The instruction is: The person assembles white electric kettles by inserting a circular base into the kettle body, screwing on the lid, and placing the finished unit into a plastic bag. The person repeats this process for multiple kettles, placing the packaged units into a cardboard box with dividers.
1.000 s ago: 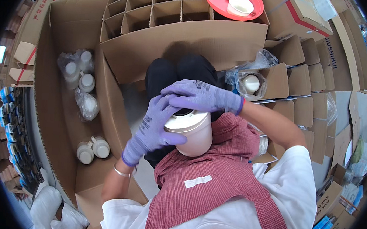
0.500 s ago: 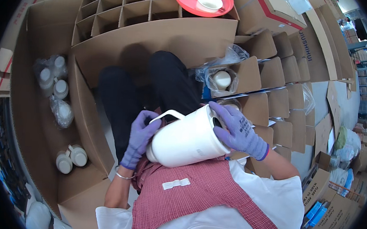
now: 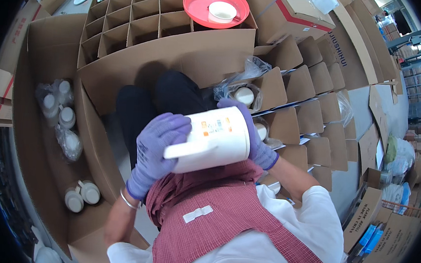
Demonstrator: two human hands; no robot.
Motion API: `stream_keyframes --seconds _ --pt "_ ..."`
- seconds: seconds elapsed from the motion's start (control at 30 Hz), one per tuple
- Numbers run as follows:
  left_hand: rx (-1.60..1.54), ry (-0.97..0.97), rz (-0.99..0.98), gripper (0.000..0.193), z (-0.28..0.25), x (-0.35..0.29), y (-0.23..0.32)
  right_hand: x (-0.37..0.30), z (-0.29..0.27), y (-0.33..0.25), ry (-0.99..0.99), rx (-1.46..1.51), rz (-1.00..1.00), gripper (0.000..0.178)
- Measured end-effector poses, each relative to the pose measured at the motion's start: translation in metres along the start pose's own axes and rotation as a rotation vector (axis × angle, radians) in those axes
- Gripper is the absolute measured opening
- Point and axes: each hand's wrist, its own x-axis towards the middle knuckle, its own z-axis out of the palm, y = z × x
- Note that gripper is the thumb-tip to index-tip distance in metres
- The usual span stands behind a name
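A white jug (image 3: 219, 144) with a side handle (image 3: 189, 149) lies sideways above my lap, orange print showing on its upper side. My left hand (image 3: 160, 140) is closed round its left end, beside the handle. At the opposite end, my right hand (image 3: 252, 134) grips the jug with the palm against the end and fingers over the rim. That end's face is hidden by the hand. Both hands wear purple knit gloves. Just beyond my right hand, a white-topped piece (image 3: 244, 96) sits in a plastic-lined carton cell.
On my left, a long open carton (image 3: 37, 168) holds several white jugs (image 3: 89, 192), some in clear bags. Ahead, a divided carton (image 3: 144, 26) bears a red basin (image 3: 194, 8) with a white ring (image 3: 222, 12) inside. Cardboard dividers (image 3: 304, 86) stand on my right.
The jug has turned so its handle faces my body and orange print shows. My left hand has shifted from the handle onto the jug's left end. The view has shifted slightly.
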Motion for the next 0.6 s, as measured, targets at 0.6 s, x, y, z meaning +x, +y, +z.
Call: stream_keyframes --seconds 0.6 --pt "-0.061 0.159 -0.053 0.029 -0.005 0.034 -0.012 0.052 -0.011 -0.065 -0.152 -0.124 -0.321 0.053"
